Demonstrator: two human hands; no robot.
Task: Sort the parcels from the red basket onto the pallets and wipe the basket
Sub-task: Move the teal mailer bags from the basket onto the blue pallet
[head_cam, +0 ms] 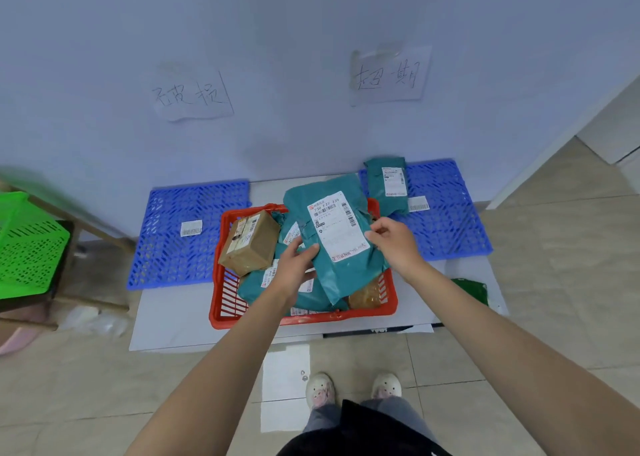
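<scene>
Both hands pinch a teal mailer bag (pixel 337 237) (label facing up) above the red basket (pixel 221 303): left hand (pixel 298 265) on its left edge, right hand (pixel 394 239) on its right edge.

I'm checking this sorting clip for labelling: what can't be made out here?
- Head view: label text on the teal parcel held by both hands, too small.
- Lower parcels in the red basket, covered by the upper ones.
- Green bag, partly behind the right forearm.
- Green basket, cut off at left.
</scene>
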